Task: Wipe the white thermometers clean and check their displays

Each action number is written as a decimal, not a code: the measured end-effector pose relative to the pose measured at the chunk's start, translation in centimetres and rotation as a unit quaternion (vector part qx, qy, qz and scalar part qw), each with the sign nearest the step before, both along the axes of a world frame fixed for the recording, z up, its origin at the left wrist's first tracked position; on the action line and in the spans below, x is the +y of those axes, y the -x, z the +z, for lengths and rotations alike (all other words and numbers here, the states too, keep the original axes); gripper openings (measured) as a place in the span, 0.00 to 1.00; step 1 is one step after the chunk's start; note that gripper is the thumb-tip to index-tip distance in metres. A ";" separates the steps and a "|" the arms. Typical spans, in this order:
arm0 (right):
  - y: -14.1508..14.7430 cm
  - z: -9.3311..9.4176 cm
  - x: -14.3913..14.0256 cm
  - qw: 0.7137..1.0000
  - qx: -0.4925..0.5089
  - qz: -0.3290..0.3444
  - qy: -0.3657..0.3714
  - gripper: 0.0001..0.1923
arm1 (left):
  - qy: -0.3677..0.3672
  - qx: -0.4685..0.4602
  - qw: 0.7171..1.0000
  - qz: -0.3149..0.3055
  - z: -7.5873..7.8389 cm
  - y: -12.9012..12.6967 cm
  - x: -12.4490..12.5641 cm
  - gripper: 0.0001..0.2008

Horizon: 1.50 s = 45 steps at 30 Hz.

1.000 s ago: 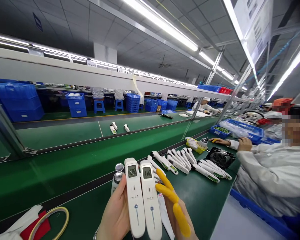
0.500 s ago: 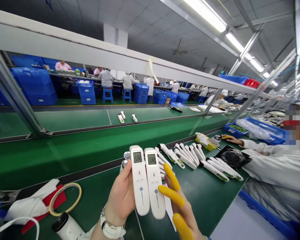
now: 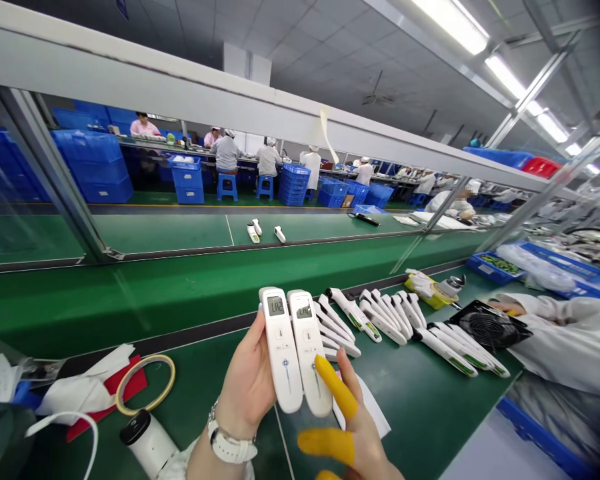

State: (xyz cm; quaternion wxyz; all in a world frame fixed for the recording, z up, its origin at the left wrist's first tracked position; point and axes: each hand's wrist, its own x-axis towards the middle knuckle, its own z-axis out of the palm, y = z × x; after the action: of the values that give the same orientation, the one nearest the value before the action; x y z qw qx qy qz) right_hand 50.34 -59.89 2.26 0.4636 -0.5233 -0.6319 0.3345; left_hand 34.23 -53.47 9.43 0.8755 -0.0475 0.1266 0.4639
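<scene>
The left hand (image 3: 247,387) curls its fingers behind two white thermometers (image 3: 295,350), with the thumb pressed along the outer edge of the left one, so both are gripped side by side, upright and touching each other, their small grey displays at the top facing the camera. The right hand (image 3: 353,433) is open and relaxed, its fingers spread; yellow finger cots (image 3: 335,387) cover the fingertips, and the forefinger lies against the lower front of the right thermometer without closing round it. A watch (image 3: 230,447) with a white strap sits on the left wrist. The held pair hangs above the green bench (image 3: 415,393), just in front of a row of white thermometers (image 3: 395,320) lying on their sides, spread out to the right. A white slip of paper (image 3: 373,413) lies on the bench under the right hand. To the left lie a ring of tape (image 3: 145,383) on white and red cloths (image 3: 87,397) and a white bottle with a black cap (image 3: 145,440). Past the row stand a yellow tray (image 3: 427,293) and a black fan (image 3: 485,327), where a co-worker's white sleeve (image 3: 570,333) rests. Beyond the bench runs a green conveyor (image 3: 180,280), and three more thermometers (image 3: 263,232) lie on a farther belt. Blue crates (image 3: 100,167) and seated workers in the background line the far side.
</scene>
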 end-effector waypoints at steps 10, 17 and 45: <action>-9.8 -8.1 -3.0 0.920 -0.374 -0.117 -0.025 0.20 | 0.009 0.071 0.997 0.040 -0.3 0.0 0.0 0.10; -6.5 -4.7 -4.5 0.972 -0.234 -0.015 0.013 0.13 | 0.033 0.132 0.989 0.061 -0.6 -0.7 0.0 0.08; 3.4 2.3 -0.4 0.988 -0.065 0.073 -0.123 0.09 | 0.067 0.260 0.945 0.188 -0.6 -1.1 -0.1 0.06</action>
State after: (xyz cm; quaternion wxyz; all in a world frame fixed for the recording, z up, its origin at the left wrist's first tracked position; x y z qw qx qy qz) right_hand 46.97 -60.29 4.57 0.4566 -0.4351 -0.7337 0.2528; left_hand 35.32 -53.54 8.83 0.7035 -0.0068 0.3699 0.6068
